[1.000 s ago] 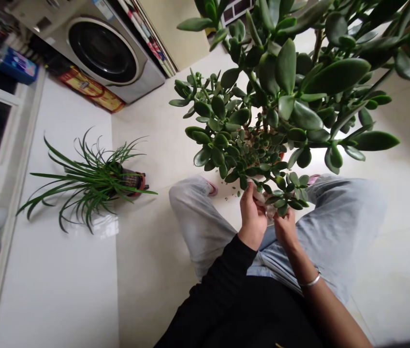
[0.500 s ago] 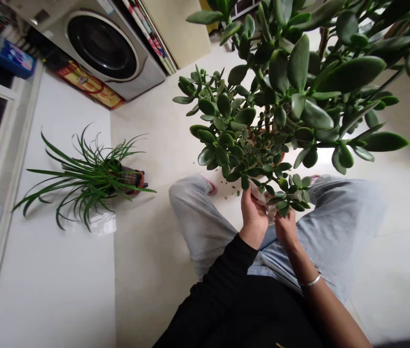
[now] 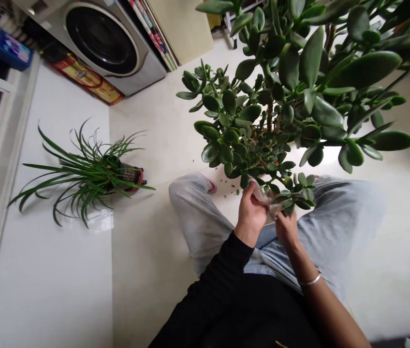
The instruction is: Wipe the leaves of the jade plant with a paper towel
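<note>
Head view: I read my left hand (image 3: 250,215) and right hand (image 3: 287,229) as closed on a white cloth (image 3: 266,198), pinching it firmly against a low branch of the jade plant (image 3: 249,113) to keep it in place.

Head-worn, facing forward and down — fairly close, it seems — over both hands (image 3: 251,215).

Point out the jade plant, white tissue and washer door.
Jade plant (image 3: 250,113): head view, on a leaf.
White tissue (image 3: 263,195): head view, on its crumpled middle.
Washer door (image 3: 100,39): head view, on the dark glass.
</note>
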Demonstrator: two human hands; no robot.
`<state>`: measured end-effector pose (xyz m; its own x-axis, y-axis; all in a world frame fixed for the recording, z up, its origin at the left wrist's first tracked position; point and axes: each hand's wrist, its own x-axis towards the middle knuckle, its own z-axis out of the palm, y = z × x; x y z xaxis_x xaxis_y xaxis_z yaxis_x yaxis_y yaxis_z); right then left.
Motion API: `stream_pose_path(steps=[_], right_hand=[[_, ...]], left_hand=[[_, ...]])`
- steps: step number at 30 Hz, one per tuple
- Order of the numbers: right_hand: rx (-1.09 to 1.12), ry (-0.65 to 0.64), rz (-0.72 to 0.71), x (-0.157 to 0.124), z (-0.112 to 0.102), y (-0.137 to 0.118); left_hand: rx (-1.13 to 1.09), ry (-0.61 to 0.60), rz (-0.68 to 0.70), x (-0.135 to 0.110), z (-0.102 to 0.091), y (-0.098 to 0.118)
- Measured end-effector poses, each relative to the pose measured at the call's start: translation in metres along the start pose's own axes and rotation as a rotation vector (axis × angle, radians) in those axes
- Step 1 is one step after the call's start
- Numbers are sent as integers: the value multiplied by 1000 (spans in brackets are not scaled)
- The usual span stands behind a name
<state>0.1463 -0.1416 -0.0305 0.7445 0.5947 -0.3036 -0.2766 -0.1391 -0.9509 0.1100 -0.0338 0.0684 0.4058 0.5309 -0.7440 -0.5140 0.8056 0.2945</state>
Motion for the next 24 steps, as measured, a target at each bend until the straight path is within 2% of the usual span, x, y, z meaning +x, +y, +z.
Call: stream_pose_path(steps=[7,17,21,24], right_hand=[[46,20,-15,2,1,-3],[-19,65,-5,-5,2,-15],[-86,75,-18,-13,-2,-19],[-175,101,-53,-19,-13,-19]], left_hand=[[59,-56,56,-1,-2,-6],[204,-140,154,-15,-33,-16],[301,-155,191,-16,-32,-16],[355,-170,152,-14,-25,-14]])
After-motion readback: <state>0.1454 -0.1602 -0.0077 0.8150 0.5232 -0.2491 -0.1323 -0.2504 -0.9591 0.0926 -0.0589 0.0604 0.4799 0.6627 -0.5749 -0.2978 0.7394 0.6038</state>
